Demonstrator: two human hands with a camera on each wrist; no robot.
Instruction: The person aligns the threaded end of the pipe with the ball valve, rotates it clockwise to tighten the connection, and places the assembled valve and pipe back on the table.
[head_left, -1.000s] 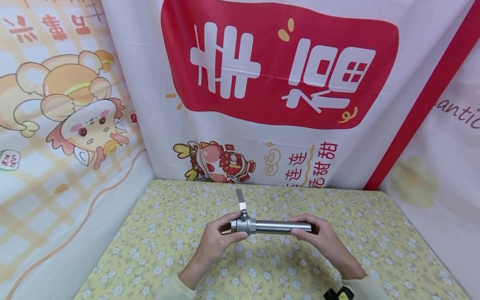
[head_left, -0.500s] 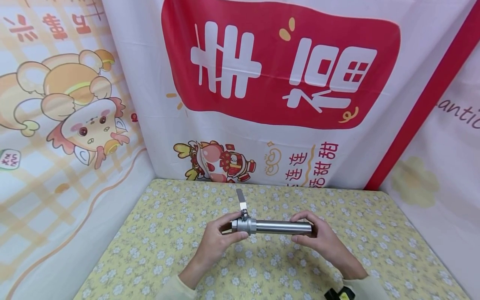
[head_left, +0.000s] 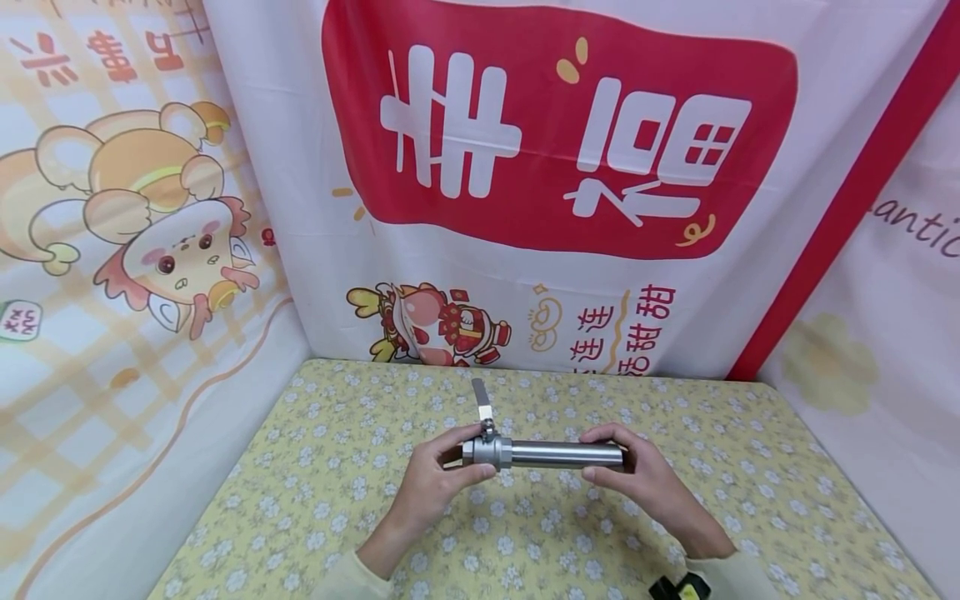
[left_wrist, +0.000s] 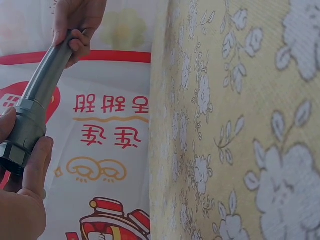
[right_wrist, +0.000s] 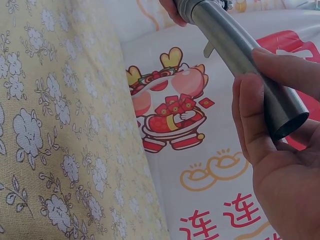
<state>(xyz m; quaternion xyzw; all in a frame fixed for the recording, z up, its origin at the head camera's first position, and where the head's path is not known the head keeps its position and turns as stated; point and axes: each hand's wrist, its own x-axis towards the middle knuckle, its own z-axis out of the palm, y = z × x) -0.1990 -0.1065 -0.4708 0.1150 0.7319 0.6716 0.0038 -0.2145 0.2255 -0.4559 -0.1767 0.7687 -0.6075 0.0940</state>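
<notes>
A metal ball valve (head_left: 489, 452) with a flat lever handle (head_left: 482, 398) is joined to a smooth steel pipe (head_left: 555, 454). My left hand (head_left: 437, 479) grips the valve body, thumb in front and fingers behind. At the other end, my right hand (head_left: 637, 468) holds the pipe between thumb and fingers. Valve and pipe lie level above the table in the head view. The left wrist view shows the valve's hex end (left_wrist: 14, 156) near the left fingers. In the right wrist view the pipe's open end (right_wrist: 290, 124) shows between the right thumb and fingers.
A table with a yellow flowered cloth (head_left: 525, 542) lies below the hands. Printed curtains (head_left: 562, 275) hang behind and on both sides. A black strapped device (head_left: 678, 587) sits by the right sleeve.
The right fingers have shifted slightly on the pipe since one second ago. The valve, the pipe and the left hand look nearly unmoved.
</notes>
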